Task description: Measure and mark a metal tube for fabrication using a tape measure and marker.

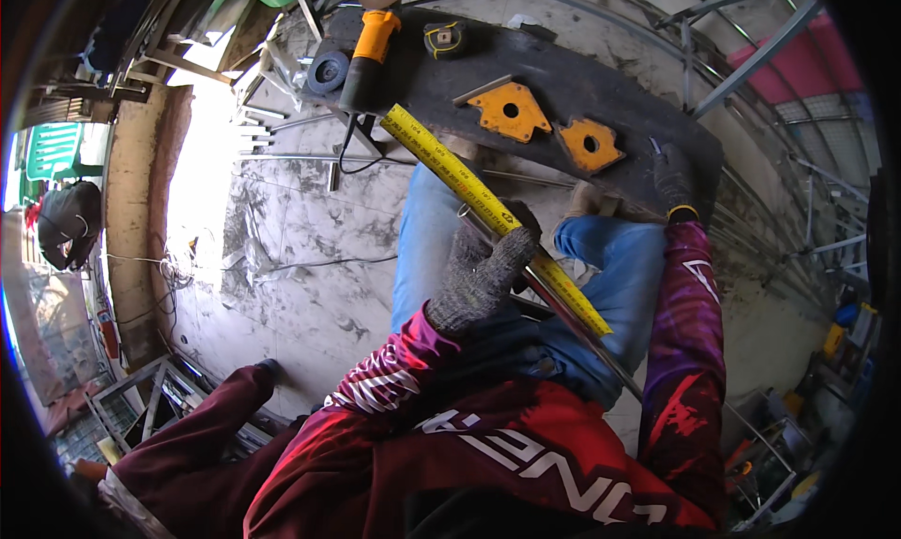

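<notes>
Left hand (483,274), gray knit glove: fingers wrapped round a thin metal tube (615,365), just off the worktop's near edge, slanting over the lap. A yellow measuring tape (441,157) runs along the tube, overlapping it at the hand; one grip probably steadies both, markings up, likely for easy reading. The tape's far end sticks out past the tube toward the worktop (601,98).

Right hand (671,177), dark glove, is at the worktop's right end. Dark on dark, can't tell if its fingers hold anything.

Grinder (374,39) lies at the worktop's left end, disc toward the far edge, maybe for clearance; loose gray disc (328,71) at that corner. Tape case (444,39) near the far edge. Two orange angle holders (510,110) (591,145) sit along the near edge, seemingly within reach.
</notes>
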Demonstrator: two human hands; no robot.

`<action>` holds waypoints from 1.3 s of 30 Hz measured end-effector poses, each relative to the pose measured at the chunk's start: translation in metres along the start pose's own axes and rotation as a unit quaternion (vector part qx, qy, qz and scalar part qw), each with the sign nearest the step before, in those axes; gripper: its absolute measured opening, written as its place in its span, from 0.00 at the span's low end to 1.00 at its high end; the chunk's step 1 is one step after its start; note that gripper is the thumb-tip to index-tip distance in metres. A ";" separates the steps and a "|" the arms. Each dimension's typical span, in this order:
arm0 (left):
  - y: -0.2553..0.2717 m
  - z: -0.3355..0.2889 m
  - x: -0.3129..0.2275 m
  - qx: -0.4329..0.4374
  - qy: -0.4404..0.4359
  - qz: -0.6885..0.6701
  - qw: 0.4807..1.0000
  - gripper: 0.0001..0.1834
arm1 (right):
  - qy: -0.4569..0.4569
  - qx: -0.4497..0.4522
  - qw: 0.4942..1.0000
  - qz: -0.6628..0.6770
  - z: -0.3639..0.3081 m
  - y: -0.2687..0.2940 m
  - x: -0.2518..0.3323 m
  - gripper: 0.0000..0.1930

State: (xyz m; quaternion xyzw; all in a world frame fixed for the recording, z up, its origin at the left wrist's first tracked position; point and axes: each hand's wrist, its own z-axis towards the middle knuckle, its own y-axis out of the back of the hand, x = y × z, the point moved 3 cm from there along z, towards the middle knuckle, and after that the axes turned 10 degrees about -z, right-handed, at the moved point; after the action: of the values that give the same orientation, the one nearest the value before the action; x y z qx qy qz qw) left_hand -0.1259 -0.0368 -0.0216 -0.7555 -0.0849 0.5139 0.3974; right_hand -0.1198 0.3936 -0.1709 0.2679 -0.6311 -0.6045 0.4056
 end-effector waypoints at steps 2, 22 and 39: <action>0.002 -0.001 0.001 -0.021 -0.008 0.012 1.000 0.14 | -0.030 0.069 0.997 0.016 -0.001 -0.002 0.014 0.19; 0.004 0.000 0.006 -0.010 0.009 0.005 1.000 0.14 | -0.001 -0.057 0.998 0.041 -0.003 0.010 0.007 0.17; 0.006 -0.001 0.009 -0.029 -0.004 -0.002 1.000 0.14 | -0.030 0.054 0.994 0.089 -0.007 -0.005 0.018 0.15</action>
State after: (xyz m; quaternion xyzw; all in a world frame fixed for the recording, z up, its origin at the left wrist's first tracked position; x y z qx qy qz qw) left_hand -0.1224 -0.0368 -0.0315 -0.7643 -0.1029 0.5136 0.3761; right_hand -0.1239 0.3741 -0.1726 0.2139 -0.6962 -0.5386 0.4237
